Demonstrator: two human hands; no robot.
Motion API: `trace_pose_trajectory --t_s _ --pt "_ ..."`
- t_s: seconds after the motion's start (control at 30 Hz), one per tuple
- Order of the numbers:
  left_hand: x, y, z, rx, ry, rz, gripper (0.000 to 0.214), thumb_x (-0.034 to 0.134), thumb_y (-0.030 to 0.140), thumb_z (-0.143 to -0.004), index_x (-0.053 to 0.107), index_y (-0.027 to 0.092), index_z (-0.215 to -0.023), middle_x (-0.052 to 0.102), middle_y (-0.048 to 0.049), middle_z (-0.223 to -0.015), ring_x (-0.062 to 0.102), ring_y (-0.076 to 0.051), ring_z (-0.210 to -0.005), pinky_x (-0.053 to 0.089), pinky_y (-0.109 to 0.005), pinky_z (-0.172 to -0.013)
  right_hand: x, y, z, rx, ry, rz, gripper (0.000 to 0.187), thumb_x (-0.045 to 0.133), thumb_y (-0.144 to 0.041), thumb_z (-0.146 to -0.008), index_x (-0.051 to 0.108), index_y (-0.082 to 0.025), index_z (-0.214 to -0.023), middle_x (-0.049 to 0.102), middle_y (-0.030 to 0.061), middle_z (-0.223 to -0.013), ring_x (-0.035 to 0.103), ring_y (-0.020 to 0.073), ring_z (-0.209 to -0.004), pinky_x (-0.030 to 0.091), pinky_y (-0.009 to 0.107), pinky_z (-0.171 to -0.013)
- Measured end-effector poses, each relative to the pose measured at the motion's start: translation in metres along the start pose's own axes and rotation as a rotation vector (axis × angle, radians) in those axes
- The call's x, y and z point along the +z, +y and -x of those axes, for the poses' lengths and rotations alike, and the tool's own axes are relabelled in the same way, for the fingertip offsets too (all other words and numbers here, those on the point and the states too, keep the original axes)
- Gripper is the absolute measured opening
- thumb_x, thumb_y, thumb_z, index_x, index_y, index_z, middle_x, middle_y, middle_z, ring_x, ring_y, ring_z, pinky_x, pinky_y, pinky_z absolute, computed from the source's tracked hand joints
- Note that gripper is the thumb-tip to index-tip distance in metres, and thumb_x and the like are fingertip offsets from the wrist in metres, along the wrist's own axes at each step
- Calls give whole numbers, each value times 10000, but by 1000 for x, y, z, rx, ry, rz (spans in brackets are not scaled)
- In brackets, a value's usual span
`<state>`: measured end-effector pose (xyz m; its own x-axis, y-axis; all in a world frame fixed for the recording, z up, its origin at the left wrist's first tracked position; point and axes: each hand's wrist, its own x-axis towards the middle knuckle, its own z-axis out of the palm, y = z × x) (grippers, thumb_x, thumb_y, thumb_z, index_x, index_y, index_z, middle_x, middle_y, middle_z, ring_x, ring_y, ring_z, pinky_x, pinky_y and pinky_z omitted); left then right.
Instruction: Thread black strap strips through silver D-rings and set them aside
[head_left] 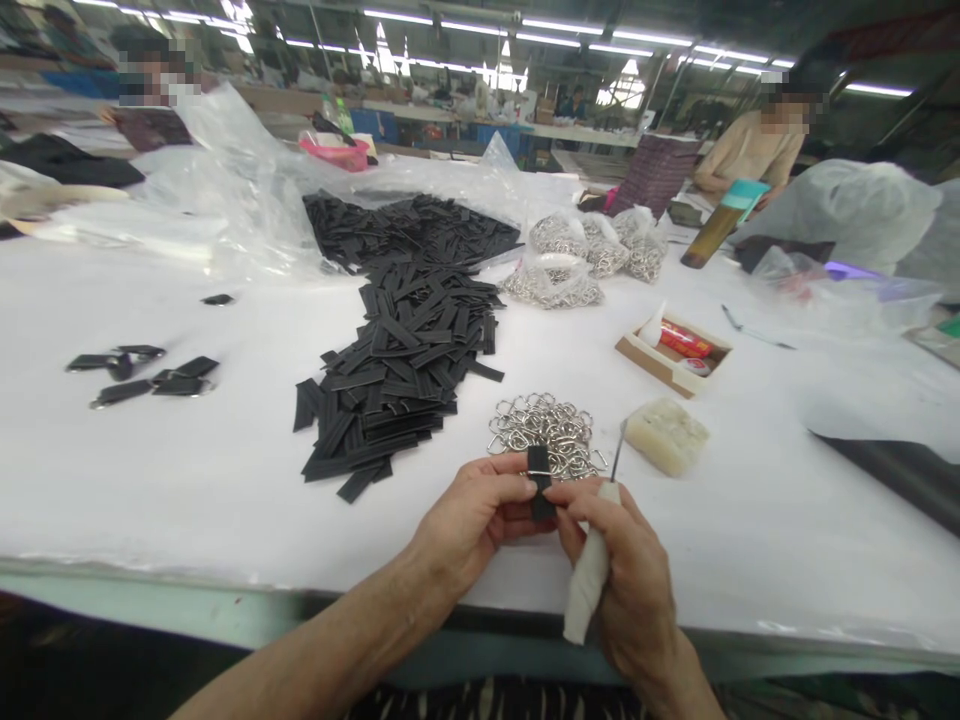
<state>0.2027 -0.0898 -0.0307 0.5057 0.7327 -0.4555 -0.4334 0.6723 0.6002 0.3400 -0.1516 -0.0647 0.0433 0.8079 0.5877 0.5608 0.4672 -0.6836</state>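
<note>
Between the fingertips of my left hand [480,510] is a short black strap [538,462] with a metal ring across it. My right hand [630,560] is closed around the pale wrapped handle of an awl [592,570], its thin metal tip pointing up. The right thumb and forefinger also touch the strap's lower right side. Just beyond both hands lies a heap of silver metal rings [544,425]. A large pile of black strap pieces [405,360] spreads to the left of it. Several straps fitted with rings [187,375] lie far left.
Right of the rings sit a yellowish wax-like block [666,437] and a small cardboard box [660,375] with a red tube. Bags of rings [559,280], a bottle [724,225] and clear plastic sheeting [240,190] are farther back. A person [757,150] works across the table.
</note>
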Motion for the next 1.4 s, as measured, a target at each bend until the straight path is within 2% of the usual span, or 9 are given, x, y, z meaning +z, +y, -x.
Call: trace_pose_trajectory --t_s 0.17,0.33,0.5,0.63,0.83,1.0,1.17,1.27,1.4 --pt "0 -1 0 17 91 -16 166 733 139 -627 607 126 -734 688 -52 -670 648 -177 -573 558 -331 -605 5 -7 -1 86 77 -85 237 538 -74 -853 551 -251 -1010 623 30 -919 606 181 -853 510 299 -713" --pt "3 -8 2 138 -17 -204 119 679 209 -735 664 97 -775 705 -78 -741 658 -171 -648 536 -311 -715 7 -21 -11 328 164 -89 111 597 -148 -833 547 -232 -888 617 -20 -764 596 127 -642 488 203 -546" --pt "3 -12 9 217 -28 -290 240 594 335 -846 673 111 -882 714 -102 -886 662 -205 -796 496 -368 -847 4 -27 -18 499 134 -208 118 606 -222 -822 500 -220 -875 603 -20 -762 587 122 -639 486 205 -542" --pt "2 -10 13 219 -42 -407 228 624 270 -825 672 127 -995 710 -97 -959 642 -222 -908 458 -369 -909 4 -27 -20 582 95 -268 138 593 -261 -825 472 -218 -876 588 -18 -757 591 134 -669 487 224 -560" --pt "6 -6 15 247 -42 -440 211 645 215 -784 678 142 -979 718 -69 -935 646 -221 -917 483 -305 -849 3 -27 -21 563 96 -249 146 596 -250 -817 468 -208 -871 565 -14 -727 557 123 -604 455 205 -497" --pt "5 -8 16 270 36 -546 161 608 229 -805 692 141 -911 707 -61 -830 644 -217 -825 493 -317 -803 3 -29 -23 572 78 -270 126 579 -234 -815 456 -210 -828 539 -26 -697 553 122 -600 466 207 -503" --pt "2 -11 15 296 30 -580 171 566 231 -842 690 148 -927 692 -56 -846 626 -202 -825 487 -308 -807 4 -31 -23 570 97 -308 120 579 -200 -800 459 -210 -800 531 -39 -674 544 109 -575 489 206 -519" --pt "3 -10 15 302 58 -593 151 579 227 -835 691 137 -882 690 -52 -818 625 -188 -787 494 -284 -777 4 -30 -22 596 114 -316 120 600 -209 -804 482 -209 -821 552 -34 -697 567 110 -592 501 203 -529" --pt "7 -6 17 297 48 -591 181 570 217 -838 694 132 -939 698 -52 -830 627 -177 -770 502 -267 -759 4 -30 -24 589 133 -327 105 608 -237 -815 524 -209 -873 548 -39 -670 564 110 -538 485 200 -475"
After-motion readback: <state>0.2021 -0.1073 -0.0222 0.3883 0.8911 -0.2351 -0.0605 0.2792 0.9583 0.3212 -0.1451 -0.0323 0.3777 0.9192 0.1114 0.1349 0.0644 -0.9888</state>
